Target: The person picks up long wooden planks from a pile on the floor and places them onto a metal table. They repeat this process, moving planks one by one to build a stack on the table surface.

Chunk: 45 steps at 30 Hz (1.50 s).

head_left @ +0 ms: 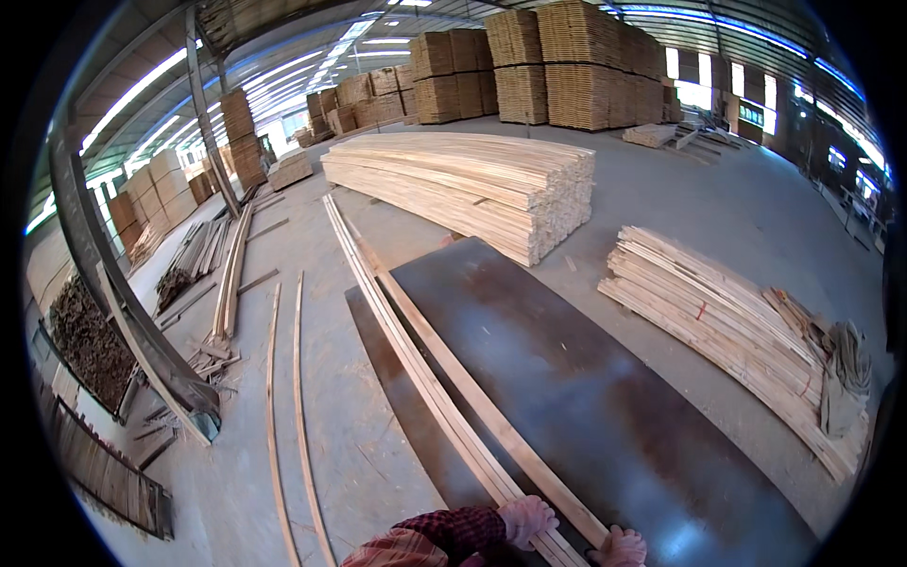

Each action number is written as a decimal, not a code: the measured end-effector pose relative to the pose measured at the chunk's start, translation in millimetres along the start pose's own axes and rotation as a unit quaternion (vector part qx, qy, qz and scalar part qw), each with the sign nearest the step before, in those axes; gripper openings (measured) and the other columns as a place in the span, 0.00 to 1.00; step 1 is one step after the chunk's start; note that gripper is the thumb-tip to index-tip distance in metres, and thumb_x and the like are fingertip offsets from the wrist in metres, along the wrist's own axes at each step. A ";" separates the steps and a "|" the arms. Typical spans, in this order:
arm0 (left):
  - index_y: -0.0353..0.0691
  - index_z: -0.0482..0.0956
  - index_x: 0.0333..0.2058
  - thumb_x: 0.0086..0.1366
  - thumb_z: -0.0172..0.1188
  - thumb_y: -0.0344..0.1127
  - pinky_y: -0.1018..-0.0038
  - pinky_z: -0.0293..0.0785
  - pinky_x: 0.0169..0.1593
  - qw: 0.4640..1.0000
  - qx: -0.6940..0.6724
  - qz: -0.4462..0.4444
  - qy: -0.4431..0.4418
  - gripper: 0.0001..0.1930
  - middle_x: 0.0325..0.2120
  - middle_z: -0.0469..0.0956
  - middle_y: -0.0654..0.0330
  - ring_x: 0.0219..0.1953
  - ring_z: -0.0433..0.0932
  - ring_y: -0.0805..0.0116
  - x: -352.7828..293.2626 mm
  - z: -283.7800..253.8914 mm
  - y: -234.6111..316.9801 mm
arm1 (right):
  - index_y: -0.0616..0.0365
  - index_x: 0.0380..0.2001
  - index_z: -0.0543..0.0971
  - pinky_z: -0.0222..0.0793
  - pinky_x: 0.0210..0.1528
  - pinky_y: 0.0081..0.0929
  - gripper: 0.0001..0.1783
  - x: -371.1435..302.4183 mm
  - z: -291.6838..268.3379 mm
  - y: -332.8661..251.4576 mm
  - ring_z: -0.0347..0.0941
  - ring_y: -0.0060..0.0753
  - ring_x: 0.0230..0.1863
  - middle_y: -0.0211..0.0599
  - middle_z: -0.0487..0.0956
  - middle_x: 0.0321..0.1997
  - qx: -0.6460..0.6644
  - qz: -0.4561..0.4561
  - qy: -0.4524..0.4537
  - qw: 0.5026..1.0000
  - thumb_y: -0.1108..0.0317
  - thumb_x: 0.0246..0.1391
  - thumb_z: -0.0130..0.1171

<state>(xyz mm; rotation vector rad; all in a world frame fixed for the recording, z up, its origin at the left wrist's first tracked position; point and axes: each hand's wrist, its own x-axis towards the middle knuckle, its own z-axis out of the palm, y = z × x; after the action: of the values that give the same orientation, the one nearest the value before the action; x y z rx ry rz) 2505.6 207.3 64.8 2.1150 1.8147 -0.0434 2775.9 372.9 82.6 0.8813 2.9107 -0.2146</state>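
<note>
In a pinkish glove, my left hand [527,520] is closed over the near end of several narrow wooden strips [430,395] lying side by side. My right hand [621,548], gloved alike, grips the near end of a single wooden board [501,427] just right of them. Strips and board run lengthwise over a dark, shiny metal table [586,378], their far ends reaching past its edge. A narrow dark gap parts the board from the strips. Some fingertips are hidden under the wood.
A large stack of pale strips [453,180] stands beyond the table. To the right lies a lower pile of strips [709,326] with grey cloth on it. Two loose strips [302,406] rest on the floor at left, near a steel post [123,274]. Tall lumber stacks [576,66] rise behind.
</note>
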 end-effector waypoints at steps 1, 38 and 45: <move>0.45 0.74 0.44 0.50 0.70 0.58 0.61 0.73 0.50 1.000 -0.003 0.004 -0.002 0.29 0.40 0.76 0.59 0.46 0.78 0.58 1.4 1.8 -0.2 | 0.47 0.44 0.81 0.78 0.48 0.51 0.22 13.1 4.1 -3.5 0.81 0.58 0.47 0.47 0.84 0.44 0.005 0.010 -0.018 1.000 0.42 0.60 0.64; 0.40 0.69 0.61 0.46 0.71 0.64 0.64 0.70 0.55 0.996 0.065 -0.017 -0.056 0.48 0.49 0.78 0.56 0.52 0.78 0.59 -5.3 -40.4 15.2 | 0.47 0.51 0.86 0.77 0.46 0.49 0.19 -71.5 46.7 6.0 0.82 0.58 0.44 0.52 0.86 0.39 0.153 0.100 -0.019 0.983 0.51 0.63 0.63; 0.40 0.71 0.58 0.44 0.71 0.62 0.64 0.70 0.55 0.999 0.027 -0.013 -0.043 0.46 0.49 0.78 0.57 0.53 0.77 0.59 -0.5 -37.3 10.5 | 0.57 0.49 0.86 0.77 0.54 0.45 0.18 -75.9 64.7 20.2 0.83 0.49 0.49 0.45 0.86 0.47 0.310 0.126 -0.002 0.942 0.56 0.66 0.61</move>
<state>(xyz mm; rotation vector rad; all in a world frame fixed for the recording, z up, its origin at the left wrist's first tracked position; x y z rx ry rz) 2508.0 216.1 102.4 2.0922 1.8104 -0.1893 2853.2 337.8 26.5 1.3076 2.7008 -1.1452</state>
